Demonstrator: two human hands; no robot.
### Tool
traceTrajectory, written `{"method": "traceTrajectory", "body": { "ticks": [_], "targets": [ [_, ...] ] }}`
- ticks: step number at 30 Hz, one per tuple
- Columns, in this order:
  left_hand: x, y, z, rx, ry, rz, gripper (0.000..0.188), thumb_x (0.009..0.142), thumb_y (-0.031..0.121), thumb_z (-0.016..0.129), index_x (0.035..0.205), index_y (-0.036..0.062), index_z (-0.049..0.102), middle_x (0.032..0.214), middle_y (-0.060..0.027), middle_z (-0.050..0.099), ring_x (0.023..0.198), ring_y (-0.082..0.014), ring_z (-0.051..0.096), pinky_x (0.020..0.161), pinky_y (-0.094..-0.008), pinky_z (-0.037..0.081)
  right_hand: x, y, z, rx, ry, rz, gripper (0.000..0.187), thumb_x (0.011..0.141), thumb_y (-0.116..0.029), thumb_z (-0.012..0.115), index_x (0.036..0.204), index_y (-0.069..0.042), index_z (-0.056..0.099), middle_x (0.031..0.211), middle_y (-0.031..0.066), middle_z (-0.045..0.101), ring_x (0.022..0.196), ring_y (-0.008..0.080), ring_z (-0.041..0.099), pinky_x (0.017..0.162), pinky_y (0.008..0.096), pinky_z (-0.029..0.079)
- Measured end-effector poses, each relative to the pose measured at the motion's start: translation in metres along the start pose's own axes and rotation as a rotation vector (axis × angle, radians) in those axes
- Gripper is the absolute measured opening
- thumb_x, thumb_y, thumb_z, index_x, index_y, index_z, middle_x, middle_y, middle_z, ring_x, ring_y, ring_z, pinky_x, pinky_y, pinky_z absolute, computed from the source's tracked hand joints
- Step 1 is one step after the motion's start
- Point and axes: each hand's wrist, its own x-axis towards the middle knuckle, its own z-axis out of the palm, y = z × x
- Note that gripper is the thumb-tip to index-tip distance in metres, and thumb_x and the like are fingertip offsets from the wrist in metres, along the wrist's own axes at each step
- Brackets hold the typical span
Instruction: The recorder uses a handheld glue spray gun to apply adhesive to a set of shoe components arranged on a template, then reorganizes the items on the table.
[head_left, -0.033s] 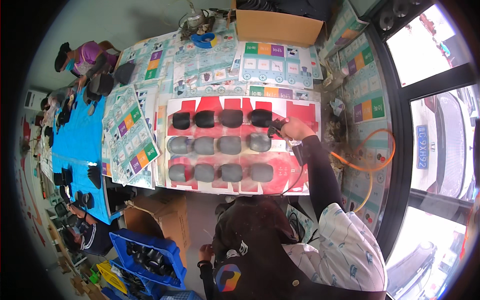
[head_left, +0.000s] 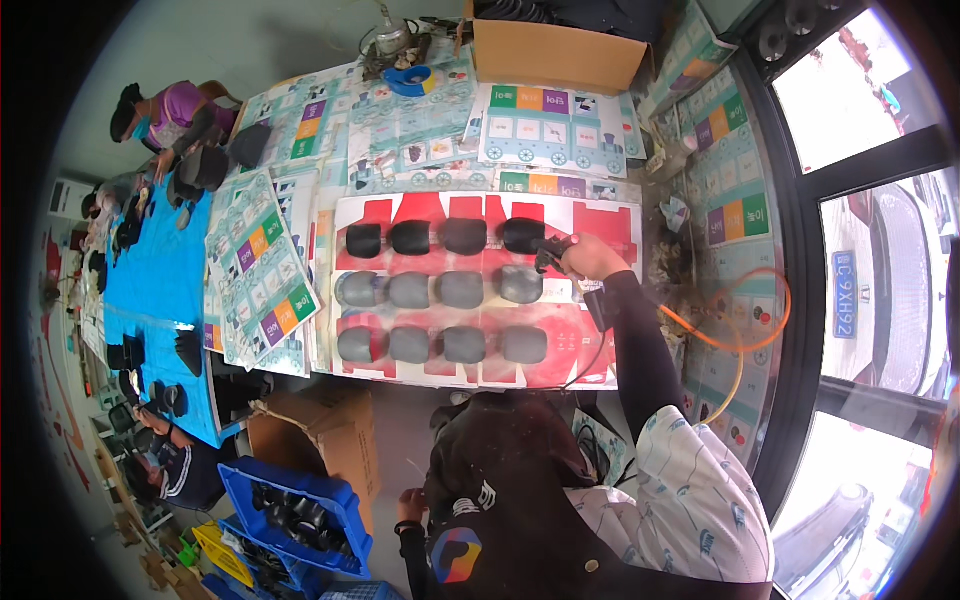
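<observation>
My right hand [head_left: 594, 257] is closed round a dark spray gun [head_left: 550, 256], whose front end points left at the right end of the rows. Close by its nozzle is a rounded black piece [head_left: 523, 236], last in the back row. Beyond it run more black pieces [head_left: 464, 237]. The middle row holds rounded grey pieces [head_left: 461, 290], and the front row more grey pieces [head_left: 464, 345]. All lie on a red and white printed board [head_left: 580, 350]. My left hand [head_left: 412, 504] hangs low beside my body, away from the table; its fingers are too small to read.
An orange hose [head_left: 765, 342] loops at the right near the window. Loose printed sheets [head_left: 262, 270] cover the table's left. A cardboard box [head_left: 558, 55] stands at the back. Two people work at a blue table [head_left: 150, 270]. A blue crate [head_left: 295, 515] of dark parts sits lower left.
The orange hose loop at the right sags slightly lower. My right hand and the spray gun stay in nearly the same place.
</observation>
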Motion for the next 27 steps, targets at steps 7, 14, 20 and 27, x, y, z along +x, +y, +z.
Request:
{"method": "traceTrajectory", "body": {
  "ticks": [7,14,20,27],
  "targets": [
    [-0.005,0.001,-0.006,0.249,0.052,0.082,0.026,0.095,0.020,0.058,0.100,-0.0026,0.070,0.074,-0.0125,0.070,0.059,-0.0198,0.066,0.053,-0.0328,0.053,-0.026,-0.023,0.015,-0.119,0.130,-0.013,0.018,0.067,-0.018,0.070,0.072,0.000,0.069,0.064,0.0148,0.066,0.063,0.0256,0.067,0.060,0.0407,0.050],
    [-0.003,-0.044,-0.013,-0.088,0.003,0.038,0.025,0.094,0.018,0.058,0.101,-0.0029,0.069,0.072,-0.0129,0.070,0.056,-0.0199,0.064,0.052,-0.0328,0.051,-0.042,-0.040,0.036,-0.245,0.151,-0.177,0.026,0.070,-0.018,0.065,0.085,0.001,0.071,0.079,0.0243,0.069,0.079,0.0389,0.068,0.073,0.0452,0.053],
    [-0.010,-0.058,-0.018,-0.017,-0.019,0.187,0.025,0.095,0.019,0.058,0.101,-0.0025,0.069,0.071,-0.0116,0.069,0.055,-0.0181,0.063,0.051,-0.0328,0.050,-0.048,-0.039,0.047,-0.275,0.082,-0.186,0.029,0.076,-0.020,0.061,0.092,0.001,0.073,0.091,0.0290,0.069,0.093,0.0438,0.068,0.084,0.0503,0.052],
    [0.014,-0.096,-0.008,0.444,0.030,0.315,0.022,0.083,0.015,0.066,0.103,0.0084,0.074,0.091,-0.0124,0.073,0.074,-0.0292,0.070,0.066,-0.0409,0.058,-0.042,0.033,0.031,-0.381,0.232,-0.140,0.032,0.075,-0.022,0.064,0.093,0.002,0.074,0.092,0.0311,0.069,0.091,0.0446,0.069,0.083,0.0485,0.053]
  ]
}}
